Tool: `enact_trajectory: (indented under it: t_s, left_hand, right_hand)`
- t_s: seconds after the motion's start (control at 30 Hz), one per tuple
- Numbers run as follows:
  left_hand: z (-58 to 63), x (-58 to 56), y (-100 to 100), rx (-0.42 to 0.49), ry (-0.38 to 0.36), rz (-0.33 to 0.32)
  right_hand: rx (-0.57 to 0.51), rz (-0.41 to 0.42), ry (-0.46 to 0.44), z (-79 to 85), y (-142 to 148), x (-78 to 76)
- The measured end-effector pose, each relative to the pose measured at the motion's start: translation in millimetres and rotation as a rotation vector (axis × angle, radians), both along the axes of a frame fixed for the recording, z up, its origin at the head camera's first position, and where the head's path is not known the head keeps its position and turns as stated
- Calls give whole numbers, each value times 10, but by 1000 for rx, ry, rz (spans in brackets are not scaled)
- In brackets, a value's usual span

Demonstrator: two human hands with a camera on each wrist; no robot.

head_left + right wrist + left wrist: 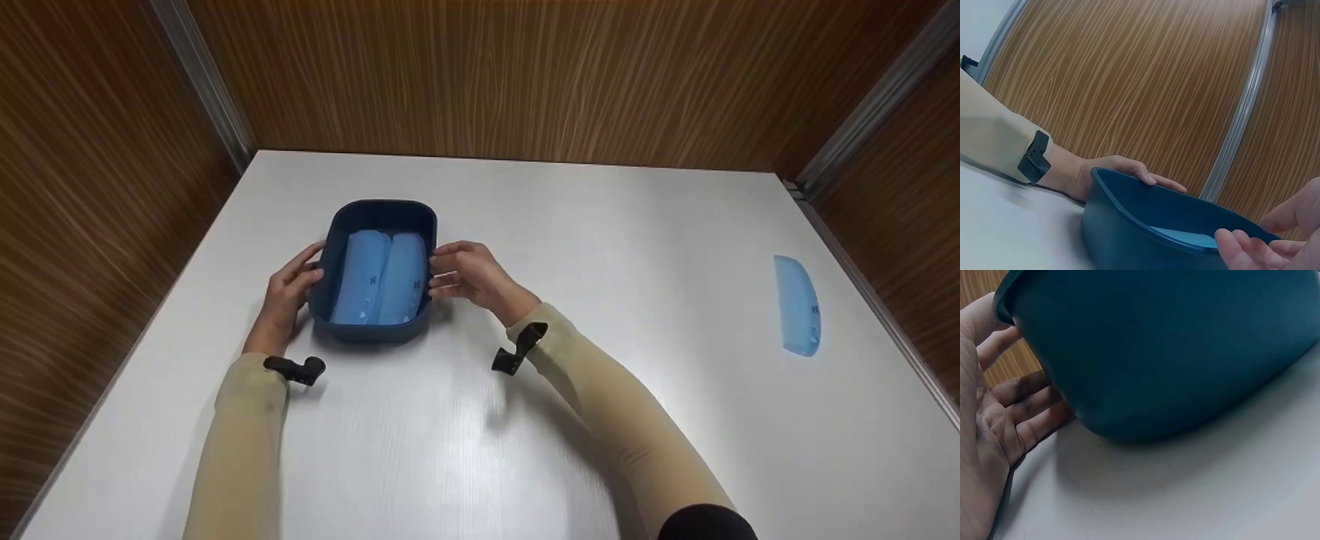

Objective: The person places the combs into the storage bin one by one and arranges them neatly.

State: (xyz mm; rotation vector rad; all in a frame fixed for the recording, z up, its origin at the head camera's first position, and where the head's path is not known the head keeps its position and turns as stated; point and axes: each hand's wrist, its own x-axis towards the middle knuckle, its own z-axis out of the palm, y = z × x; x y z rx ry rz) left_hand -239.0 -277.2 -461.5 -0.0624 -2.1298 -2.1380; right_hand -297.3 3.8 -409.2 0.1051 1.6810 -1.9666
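A dark blue bin with rounded corners (371, 334) stands on the white table, left of the middle. Inside it, side by side, lie two light-blue flat pieces (362, 281), each with a small dark marking. My left hand (287, 295) is at the bin's left side, fingers extended along the outer wall and thumb at the rim; the left wrist view shows the fingers (1030, 402) against the wall. At the right side, my right hand (472, 275) has its fingers spread and slightly bent, fingertips right at the rim. Neither hand is curled round the bin.
Far to the right on the white table (600, 247), a light-blue half-moon-shaped piece (799, 306) lies near the edge. Brown wood-grain panels (495, 82) with metal corner strips (202, 82) enclose the table at the back and sides.
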Motion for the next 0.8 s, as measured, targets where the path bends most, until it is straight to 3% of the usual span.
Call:
enact_trajectory:
  t_s: [0.8]
  left_hand:
    - [-2,-1,-32,-12,-11,-1]
  right_hand:
    - [-39,-12,-11,-42,315,60]
